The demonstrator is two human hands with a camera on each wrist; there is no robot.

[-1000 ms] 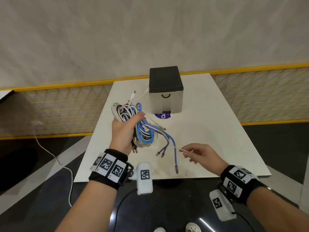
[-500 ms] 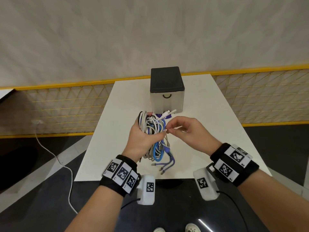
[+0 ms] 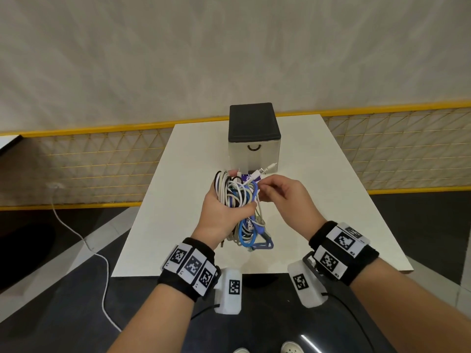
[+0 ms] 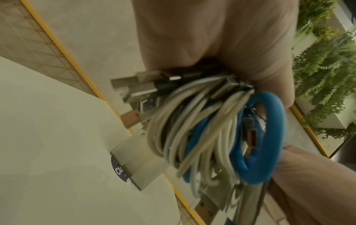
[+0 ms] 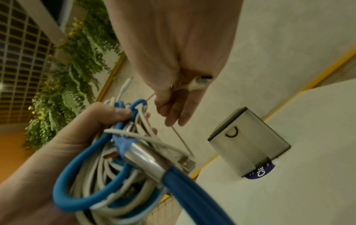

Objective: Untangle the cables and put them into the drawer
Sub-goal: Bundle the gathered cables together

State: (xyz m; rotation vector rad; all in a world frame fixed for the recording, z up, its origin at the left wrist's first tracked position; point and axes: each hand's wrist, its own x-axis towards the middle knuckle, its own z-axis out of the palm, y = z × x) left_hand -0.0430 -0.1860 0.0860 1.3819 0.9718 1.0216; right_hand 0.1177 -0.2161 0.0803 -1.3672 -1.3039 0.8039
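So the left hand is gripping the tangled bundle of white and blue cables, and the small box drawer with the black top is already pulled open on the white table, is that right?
Not quite. The small box drawer with the black top is closed, its front flush, as the head view shows. The rest holds: the left hand grips the tangled bundle of white and blue cables, and the drawer stands on the white table.

Head view: even, soft indoor light, no hard shadows; the tabletop (image 3: 331, 200) is bright but not blown out. A small glare streak sits on the dark floor (image 3: 304, 338), well below the fingers. Wide-angle bending curves the straight lines toward the frame edges. Both wrist views are dimmer, with a warm yellow-green cast. The cables (image 4: 202, 137) nearest the lens are soft and smeared; foliage (image 5: 73, 73) beyond the fingers is blurred.
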